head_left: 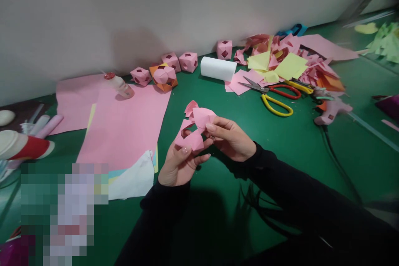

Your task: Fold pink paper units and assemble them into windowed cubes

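Observation:
Both my hands grip a partly formed pink folded-paper shape above the green tabletop. My left hand holds its lower left part, with the thumb pressed on a pink face. From the right, my right hand pinches another face between thumb and fingers. An opening shows in the shape's middle, and one paper flap sticks up at the top. Finished-looking pink paper balls with diamond-shaped holes sit near the wall. One pink ball rests against orange paper.
Large pink sheets lie left, with a small bottle on them. A white roll, scissors and a heap of paper pieces are at the back right. A pink glue gun and its cord lie right. A paper cup stands left.

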`<move>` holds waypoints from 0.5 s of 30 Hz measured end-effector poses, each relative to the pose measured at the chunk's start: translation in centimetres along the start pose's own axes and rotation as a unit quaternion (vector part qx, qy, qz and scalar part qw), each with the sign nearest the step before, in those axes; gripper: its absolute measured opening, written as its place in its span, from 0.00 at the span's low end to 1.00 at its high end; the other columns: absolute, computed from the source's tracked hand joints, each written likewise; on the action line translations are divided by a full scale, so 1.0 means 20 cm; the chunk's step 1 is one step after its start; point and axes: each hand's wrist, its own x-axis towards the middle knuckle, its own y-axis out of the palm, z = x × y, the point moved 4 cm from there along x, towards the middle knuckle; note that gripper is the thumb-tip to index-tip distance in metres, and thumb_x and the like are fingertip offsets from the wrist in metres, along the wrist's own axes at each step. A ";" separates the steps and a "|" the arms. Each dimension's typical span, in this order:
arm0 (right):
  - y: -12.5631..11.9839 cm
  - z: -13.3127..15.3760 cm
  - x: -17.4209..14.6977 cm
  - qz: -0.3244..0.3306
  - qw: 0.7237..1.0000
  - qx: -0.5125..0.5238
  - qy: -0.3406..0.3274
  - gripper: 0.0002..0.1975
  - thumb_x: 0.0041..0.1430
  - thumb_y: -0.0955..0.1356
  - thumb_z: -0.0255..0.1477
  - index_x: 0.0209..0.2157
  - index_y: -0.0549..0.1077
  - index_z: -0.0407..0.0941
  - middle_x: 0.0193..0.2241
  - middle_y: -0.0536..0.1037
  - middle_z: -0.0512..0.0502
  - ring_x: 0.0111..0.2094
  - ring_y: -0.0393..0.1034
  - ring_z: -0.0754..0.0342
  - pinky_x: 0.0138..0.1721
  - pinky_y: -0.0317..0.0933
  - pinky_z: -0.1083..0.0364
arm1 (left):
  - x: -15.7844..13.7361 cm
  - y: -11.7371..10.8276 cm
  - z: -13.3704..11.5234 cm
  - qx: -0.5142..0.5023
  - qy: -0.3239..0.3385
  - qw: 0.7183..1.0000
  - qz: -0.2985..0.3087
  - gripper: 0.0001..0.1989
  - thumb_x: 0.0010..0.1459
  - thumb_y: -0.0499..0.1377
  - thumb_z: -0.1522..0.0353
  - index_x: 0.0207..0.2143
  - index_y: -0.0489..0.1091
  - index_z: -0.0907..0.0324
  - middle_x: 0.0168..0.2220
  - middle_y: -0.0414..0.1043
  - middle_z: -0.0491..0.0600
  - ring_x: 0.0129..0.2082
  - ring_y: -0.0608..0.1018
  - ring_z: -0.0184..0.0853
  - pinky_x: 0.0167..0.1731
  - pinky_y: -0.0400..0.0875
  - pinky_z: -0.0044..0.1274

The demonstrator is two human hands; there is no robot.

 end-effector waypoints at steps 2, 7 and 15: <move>0.01 0.00 0.00 0.003 1.000 0.004 0.001 0.13 0.41 0.81 0.35 0.23 0.78 0.44 0.22 0.74 0.55 0.22 0.68 0.64 0.26 0.66 0.63 | 0.00 0.00 0.00 -0.002 -0.002 1.000 -0.002 0.19 0.51 0.71 0.62 0.44 0.71 0.55 0.47 0.80 0.51 0.53 0.79 0.47 0.39 0.81 0.26; 0.02 0.01 0.00 0.013 1.000 0.011 -0.023 0.12 0.43 0.81 0.35 0.23 0.78 0.44 0.22 0.73 0.56 0.22 0.68 0.65 0.25 0.67 0.64 | 0.01 0.00 0.01 -0.009 -0.019 1.000 0.003 0.17 0.51 0.71 0.64 0.42 0.71 0.56 0.47 0.80 0.51 0.53 0.79 0.47 0.37 0.81 0.24; 0.01 -0.02 0.00 0.003 1.000 -0.001 0.002 0.13 0.42 0.81 0.34 0.23 0.77 0.43 0.22 0.77 0.54 0.22 0.71 0.64 0.26 0.69 0.63 | 0.01 0.00 0.02 -0.016 -0.020 1.000 0.005 0.16 0.51 0.71 0.65 0.37 0.69 0.56 0.44 0.81 0.50 0.50 0.81 0.45 0.34 0.81 0.22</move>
